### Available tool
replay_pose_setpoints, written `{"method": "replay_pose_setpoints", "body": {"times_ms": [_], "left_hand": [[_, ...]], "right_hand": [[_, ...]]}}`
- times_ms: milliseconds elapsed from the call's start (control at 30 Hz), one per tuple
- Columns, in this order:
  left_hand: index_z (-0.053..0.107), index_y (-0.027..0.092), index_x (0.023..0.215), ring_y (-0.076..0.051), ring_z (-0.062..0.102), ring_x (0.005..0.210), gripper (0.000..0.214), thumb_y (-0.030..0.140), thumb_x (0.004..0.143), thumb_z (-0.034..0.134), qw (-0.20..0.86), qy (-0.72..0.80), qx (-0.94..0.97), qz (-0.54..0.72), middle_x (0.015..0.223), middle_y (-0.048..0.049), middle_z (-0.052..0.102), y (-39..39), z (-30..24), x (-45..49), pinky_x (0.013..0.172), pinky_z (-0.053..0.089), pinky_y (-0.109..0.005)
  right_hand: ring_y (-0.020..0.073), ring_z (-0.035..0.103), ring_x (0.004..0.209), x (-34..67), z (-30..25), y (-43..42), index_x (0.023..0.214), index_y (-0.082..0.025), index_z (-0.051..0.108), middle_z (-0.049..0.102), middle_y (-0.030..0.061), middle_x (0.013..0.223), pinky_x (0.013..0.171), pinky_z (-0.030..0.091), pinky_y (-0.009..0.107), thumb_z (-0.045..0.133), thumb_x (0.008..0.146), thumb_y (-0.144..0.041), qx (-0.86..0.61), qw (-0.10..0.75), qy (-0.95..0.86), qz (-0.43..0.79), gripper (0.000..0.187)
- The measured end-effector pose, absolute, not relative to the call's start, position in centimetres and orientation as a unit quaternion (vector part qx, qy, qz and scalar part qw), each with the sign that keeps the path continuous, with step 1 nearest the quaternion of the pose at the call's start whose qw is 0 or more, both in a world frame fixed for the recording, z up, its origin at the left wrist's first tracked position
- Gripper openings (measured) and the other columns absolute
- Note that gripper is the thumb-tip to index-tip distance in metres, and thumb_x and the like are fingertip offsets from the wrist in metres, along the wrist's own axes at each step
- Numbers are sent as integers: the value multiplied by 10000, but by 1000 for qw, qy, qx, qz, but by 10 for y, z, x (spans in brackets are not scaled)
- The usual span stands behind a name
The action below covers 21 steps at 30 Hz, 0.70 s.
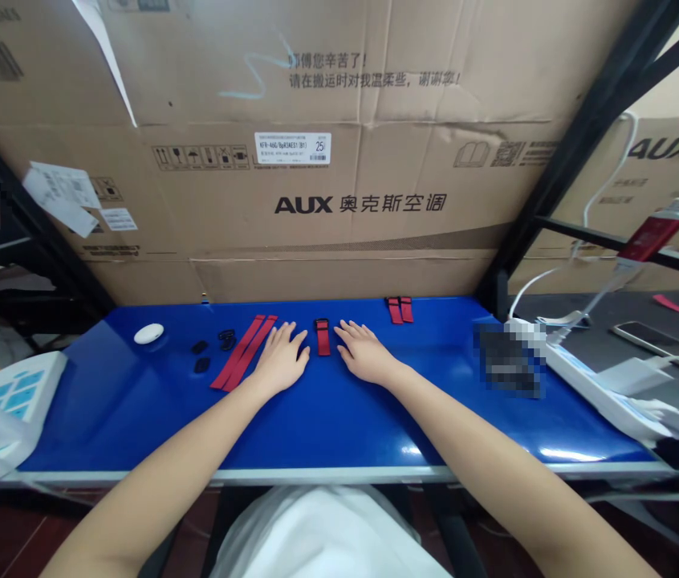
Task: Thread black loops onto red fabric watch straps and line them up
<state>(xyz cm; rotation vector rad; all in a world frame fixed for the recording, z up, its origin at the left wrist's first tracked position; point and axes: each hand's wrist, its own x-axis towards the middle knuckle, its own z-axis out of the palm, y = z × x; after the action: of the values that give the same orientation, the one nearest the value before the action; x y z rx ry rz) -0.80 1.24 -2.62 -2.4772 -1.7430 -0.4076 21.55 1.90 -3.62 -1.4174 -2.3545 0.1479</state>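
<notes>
My left hand (282, 357) lies flat on the blue tabletop, fingers spread, beside two long red webbing straps (237, 365). My right hand (364, 352) also rests there with its fingers apart. Between the two hands is a short red strap with a black buckle (323, 339), touched by neither. Farther back on the right lie two more short red straps with black buckles (400, 310). Left of the long straps are a few black rings or buckles (227, 339) and two small dark pieces (201, 364); their exact kind is too small to tell.
A white oval object (148, 334) sits at the back left. White power strips stand at the left (20, 401) and right (601, 385) edges, with cables. A blurred dark item (508, 361) lies at right. A large cardboard panel (225, 225) closes off the back.
</notes>
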Motion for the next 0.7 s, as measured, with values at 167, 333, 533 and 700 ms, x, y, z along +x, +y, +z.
{"method": "replay_pose_setpoints", "body": {"times_ms": [167,333,533,700], "left_hand": [[511,93,1388,-453,329,1372,632,497,907,433,128,-684,-707,-124,1483,-251,394,-2,-25,-12,1128,168,-597],[510,98,1383,-455,447,1280,625,509,930,384,111,-702,-698,-86,1449,-277,422,-7,-19,-15,1078,253,-590],[470,102,1407,-405,398,1351,581,458,961,359,59,-640,-760,-97,1483,-246,388,-8,-21,-13,1078,337,-515],[438,132,1429,-294,303,1434,514,368,983,337,-40,-498,-858,-121,1539,-169,342,-12,-21,-6,1162,277,-449]], "right_hand": [[265,431,1341,209,-27,9,1424,-225,463,442,92,1489,1087,364,460,437,933,-226,-378,245,-891,52,493],[267,526,1241,205,-22,9,1301,-187,601,582,113,1353,1084,354,435,395,972,-361,-397,203,-894,40,427],[285,394,1377,252,-19,41,1391,-93,493,478,166,1454,1157,234,458,332,978,-387,-623,108,-774,36,532],[360,239,1440,291,-20,55,1379,-50,487,353,182,1531,1162,163,528,413,936,-307,-743,58,-666,21,517]]}}
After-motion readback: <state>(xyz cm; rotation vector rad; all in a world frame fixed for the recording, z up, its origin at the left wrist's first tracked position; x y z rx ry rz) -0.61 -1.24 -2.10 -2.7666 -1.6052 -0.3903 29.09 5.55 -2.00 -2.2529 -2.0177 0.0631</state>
